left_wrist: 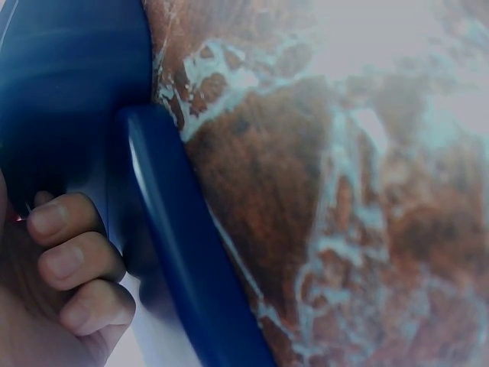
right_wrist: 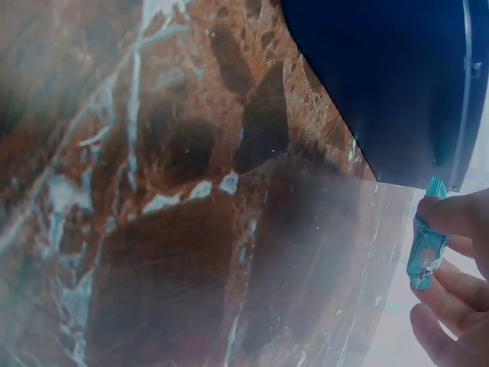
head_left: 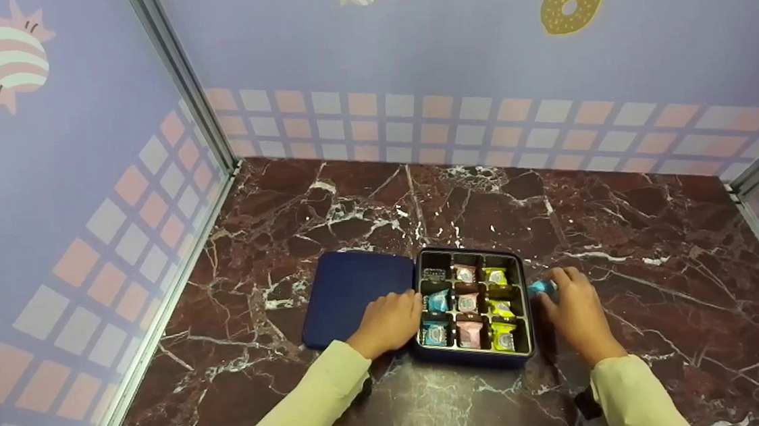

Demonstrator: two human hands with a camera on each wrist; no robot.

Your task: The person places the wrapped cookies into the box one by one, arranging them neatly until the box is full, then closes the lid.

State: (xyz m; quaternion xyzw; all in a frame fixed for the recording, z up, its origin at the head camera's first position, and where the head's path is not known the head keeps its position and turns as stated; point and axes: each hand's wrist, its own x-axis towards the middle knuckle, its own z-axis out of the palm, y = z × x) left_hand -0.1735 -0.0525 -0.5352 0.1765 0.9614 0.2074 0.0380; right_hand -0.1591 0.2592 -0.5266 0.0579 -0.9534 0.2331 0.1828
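A dark blue tin [head_left: 476, 360] lies open, its divided insert holding wrapped candies: blue candies [head_left: 436, 333] on the left, pink candies [head_left: 470, 333] in the middle and yellow candies [head_left: 503, 336] on the right. The far-left compartment shows only a dark, patterned bottom. My left hand [head_left: 389, 322] lies over the lid's near right corner and grips the tin's left edge with curled fingers; its thumb is mostly hidden. Just right of the tin, my right hand [head_left: 575, 309] pinches a blue wrapped candy [right_wrist: 428, 248] between thumb and fingers, apart from the tin's wall.
The flat blue lid [head_left: 352, 289] adjoins the tin on its left. Both sit on a dark red marbled tabletop [head_left: 271, 215]. Printed panels stand along the back [head_left: 447, 45], the left and the right.
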